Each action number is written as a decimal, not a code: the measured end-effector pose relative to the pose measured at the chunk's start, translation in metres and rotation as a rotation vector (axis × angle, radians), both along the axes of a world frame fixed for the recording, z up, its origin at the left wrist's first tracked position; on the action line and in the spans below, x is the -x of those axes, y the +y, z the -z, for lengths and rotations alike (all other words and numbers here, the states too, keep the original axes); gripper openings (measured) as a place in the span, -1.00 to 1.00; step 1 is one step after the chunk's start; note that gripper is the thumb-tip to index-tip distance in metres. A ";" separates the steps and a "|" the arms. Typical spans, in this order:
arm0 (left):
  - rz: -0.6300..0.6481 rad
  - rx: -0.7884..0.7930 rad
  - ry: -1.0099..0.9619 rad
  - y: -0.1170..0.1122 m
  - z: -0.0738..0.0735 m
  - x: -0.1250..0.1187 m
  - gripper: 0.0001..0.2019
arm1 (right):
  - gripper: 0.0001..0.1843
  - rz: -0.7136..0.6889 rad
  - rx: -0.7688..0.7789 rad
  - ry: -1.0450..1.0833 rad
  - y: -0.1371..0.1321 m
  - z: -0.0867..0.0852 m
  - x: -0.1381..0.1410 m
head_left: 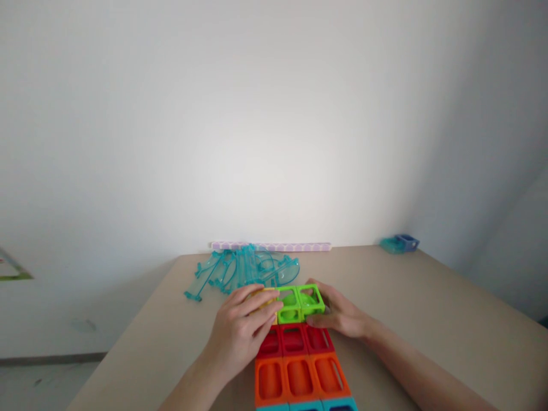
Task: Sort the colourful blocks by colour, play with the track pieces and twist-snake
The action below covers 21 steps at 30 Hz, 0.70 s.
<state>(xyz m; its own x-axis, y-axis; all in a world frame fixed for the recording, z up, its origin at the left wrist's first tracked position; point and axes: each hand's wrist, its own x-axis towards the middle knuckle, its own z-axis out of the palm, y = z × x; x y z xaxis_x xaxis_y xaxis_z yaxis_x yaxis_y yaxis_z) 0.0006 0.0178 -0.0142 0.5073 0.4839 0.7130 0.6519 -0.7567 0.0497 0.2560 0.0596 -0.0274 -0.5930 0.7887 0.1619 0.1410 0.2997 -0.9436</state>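
Note:
My left hand (245, 321) closes over a yellow block (269, 297), its fingers covering most of it and reaching the green blocks beside it. On the right, my right hand (336, 311) grips the end of two bright green open-framed blocks (298, 302), thumb low and fingers behind. The yellow and green blocks form a row at the far end of a block assembly. Nearer to me lie a row of red blocks (293, 339), a row of orange blocks (301, 378) and a row of light blue blocks (305, 406), cut off by the bottom edge.
A pile of clear teal plastic pieces (246, 268) lies beyond my hands. Behind it, a purple-and-white patterned strip (295, 247) runs along the wall. At the back right corner of the table (428, 302) sit a dark blue block (409, 242) and a teal piece (391, 245).

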 end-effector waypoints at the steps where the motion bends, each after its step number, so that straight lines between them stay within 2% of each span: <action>1: -0.002 0.000 0.001 0.000 0.000 0.000 -0.77 | -0.70 0.013 -0.024 -0.023 0.001 -0.002 -0.001; 7: -0.007 -0.006 0.003 0.000 0.000 0.000 -0.77 | -0.71 0.137 -0.191 -0.120 0.003 -0.009 -0.009; 12: 0.006 -0.015 0.007 -0.001 0.003 0.001 -0.74 | -0.74 0.235 -0.260 -0.066 0.009 0.009 -0.011; 15: 0.031 -0.037 -0.019 0.000 0.006 0.003 -0.68 | -0.69 0.393 -0.329 0.039 0.012 0.015 -0.014; 17: 0.043 -0.053 -0.064 0.000 0.009 0.005 -0.62 | -0.66 0.539 -0.447 0.119 0.005 0.012 -0.015; 19: 0.068 -0.086 -0.104 -0.001 0.010 0.006 -0.50 | -0.61 0.580 -0.663 0.149 -0.010 0.005 -0.011; 20: 0.092 -0.109 -0.114 -0.003 0.011 0.006 -0.42 | -0.61 0.499 -0.806 0.126 -0.020 0.002 -0.007; 21: 0.127 -0.128 -0.110 -0.004 0.011 0.005 -0.35 | -0.56 0.381 -0.875 0.102 -0.031 -0.002 -0.001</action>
